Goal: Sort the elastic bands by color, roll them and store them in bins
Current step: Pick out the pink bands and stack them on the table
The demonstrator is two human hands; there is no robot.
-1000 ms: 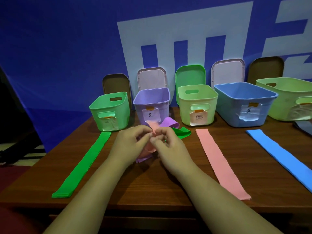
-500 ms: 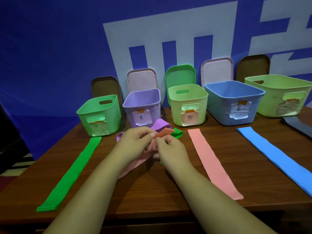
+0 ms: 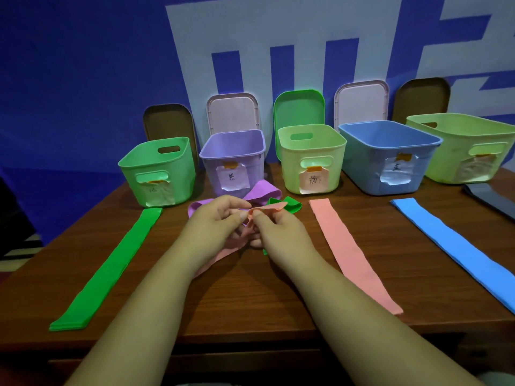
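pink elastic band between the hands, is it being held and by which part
Yes: the left hand and right hand both pinch the flat pink elastic band at its far end, side by side; the rest trails below them.

Single head-worn view, looking forward and down, close over table [image 3: 250,296], bins [image 3: 312,157] beyond

My left hand [image 3: 217,218] and right hand [image 3: 281,229] are bare. My left forearm [image 3: 145,302] and right forearm [image 3: 348,302] are uncovered from the wrist to the bottom edge of the view. The nail on my left thumb [image 3: 243,215] looks short. A pale grey patch [image 3: 501,380] shows in the bottom right corner; I cannot tell whether it is clothing.
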